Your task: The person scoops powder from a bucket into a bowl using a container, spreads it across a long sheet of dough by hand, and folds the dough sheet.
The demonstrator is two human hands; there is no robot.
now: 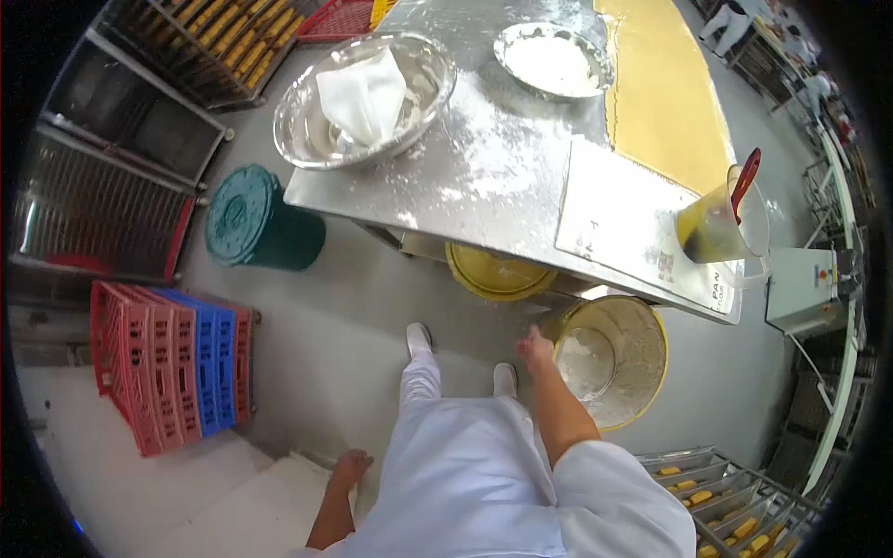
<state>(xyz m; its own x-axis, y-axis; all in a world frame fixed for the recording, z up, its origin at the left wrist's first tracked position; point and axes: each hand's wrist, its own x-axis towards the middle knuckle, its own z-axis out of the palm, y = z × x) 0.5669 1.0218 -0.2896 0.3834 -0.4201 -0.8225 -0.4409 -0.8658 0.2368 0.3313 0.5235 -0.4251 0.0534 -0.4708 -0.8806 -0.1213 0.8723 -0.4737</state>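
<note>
My right hand (pixel 535 350) is beside the left rim of a large yellow-rimmed bucket (pixel 656 372), fingers loosely apart. I cannot tell whether it touches the rim. White powder lies in the bottom of the bucket. My left hand (pixel 353 467) hangs low at my side by a white surface, holding nothing, its fingers loosely spread. On the steel table (pixel 465 209) before me stand a big metal bowl (pixel 288 126) with a white cloth (pixel 365 98) in it and a smaller bowl of white flour (pixel 549 63). A yellow dough sheet (pixel 665 93) covers the table's right side.
A clear jug (pixel 712 228) with a red-handled tool (pixel 745 181) stands on a printed flour sack (pixel 623 209) near the table edge. A yellow lid (pixel 498 272) shows underneath. Left are a green bin (pixel 256 219), stacked crates (pixel 172 363) and racks (pixel 102 200). Another rack (pixel 735 502) stands lower right.
</note>
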